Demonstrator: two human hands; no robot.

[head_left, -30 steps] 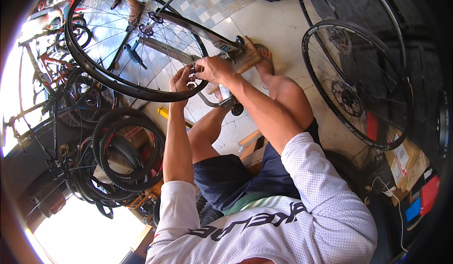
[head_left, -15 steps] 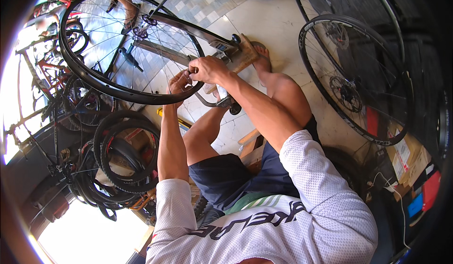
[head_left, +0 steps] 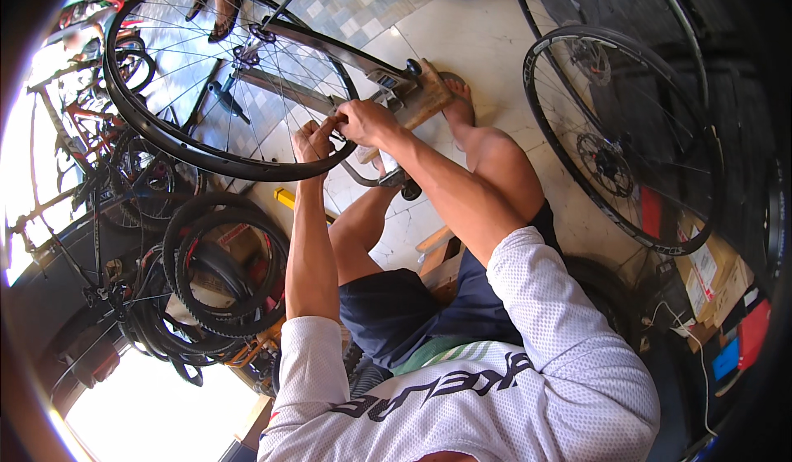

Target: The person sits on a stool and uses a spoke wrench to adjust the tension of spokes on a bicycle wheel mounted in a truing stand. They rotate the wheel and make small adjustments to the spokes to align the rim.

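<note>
A bare bicycle wheel (head_left: 235, 167) with a black rim and thin spokes is mounted in a metal truing stand (head_left: 330, 49). My left hand (head_left: 313, 142) is at the near right part of the rim, its fingers pinched together. Touching it at the fingertips, my right hand (head_left: 368, 122) is closed at the rim's inner edge by the spokes. Whatever small thing lies between the fingers is hidden. Below my hands, a curved metal arm of the stand ends in a black knob (head_left: 411, 190).
Two wheels with disc rotors, one a black wheel (head_left: 532, 74), lean at the right. Several tyres (head_left: 177, 223) are piled at the left beside parked bicycles (head_left: 78, 115). A blue-handled tool (head_left: 223, 99) shows beyond the spokes. Another person's foot (head_left: 224, 21) stands behind the wheel.
My left hand has risen slightly and its forearm has swung right, bringing its fingertips against my right hand. The right hand has shifted a little right. The other person's foot has moved farther back.
</note>
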